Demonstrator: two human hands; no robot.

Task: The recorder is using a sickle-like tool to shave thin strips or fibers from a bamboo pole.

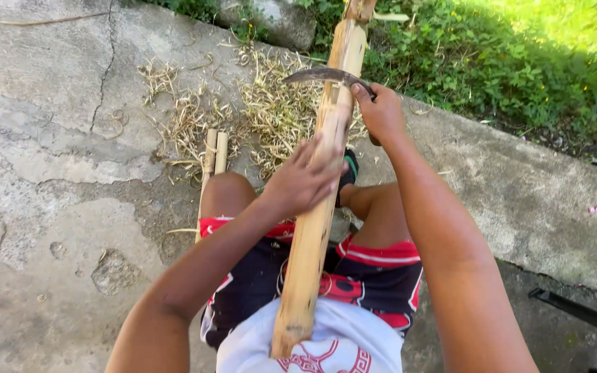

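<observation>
While the left hand (303, 181) wraps its fingers around the long pale bamboo pole (318, 200) propped from lap to ground, steadying it, the right hand (381, 112) clenches a curved dark metal sickle (323, 74) laid across it, above straw-coloured shavings (271, 103).

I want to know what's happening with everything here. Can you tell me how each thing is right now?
bamboo pole: tilted across the lap, partly scraped.
curved blade: pressed across the pole.
right hand: gripping the blade's handle.
left hand: steadying the pole.
shavings: heaped on the concrete.
two short sticks: lying side by side.
</observation>
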